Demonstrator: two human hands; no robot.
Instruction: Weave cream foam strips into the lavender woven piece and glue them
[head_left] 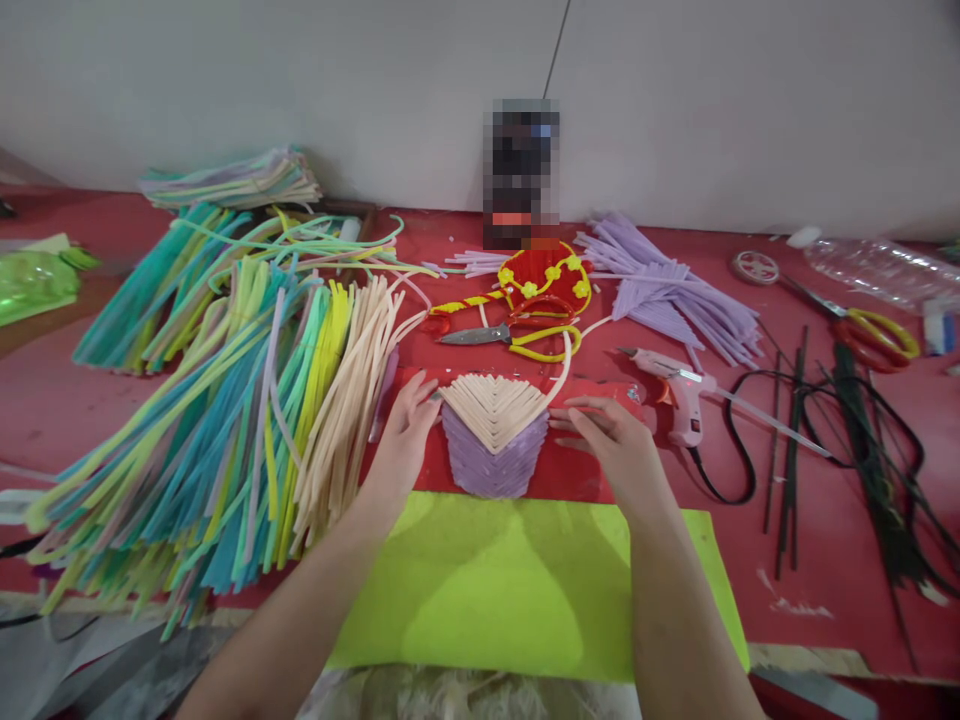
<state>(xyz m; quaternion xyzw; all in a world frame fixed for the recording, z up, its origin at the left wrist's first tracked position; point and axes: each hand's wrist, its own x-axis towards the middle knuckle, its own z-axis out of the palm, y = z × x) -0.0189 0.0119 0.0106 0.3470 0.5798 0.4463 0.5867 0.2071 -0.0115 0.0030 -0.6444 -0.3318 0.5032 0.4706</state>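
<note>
A woven panel of cream strips over purple strips, shaped in chevrons, lies on a red sheet. My left hand rests flat against the panel's left edge, fingers pressing on a cream strip end. To the right of the panel, my right hand lies on the red sheet with its fingertips touching the panel's right edge. Neither hand grips anything. A lime green sheet lies below the red sheet, under my forearms.
A big heap of coloured fuzzy strips fills the left. Behind the panel lie scissors and a red hat-shaped piece with yellow flowers. A pink glue gun, purple strips, dark wires and more scissors lie right.
</note>
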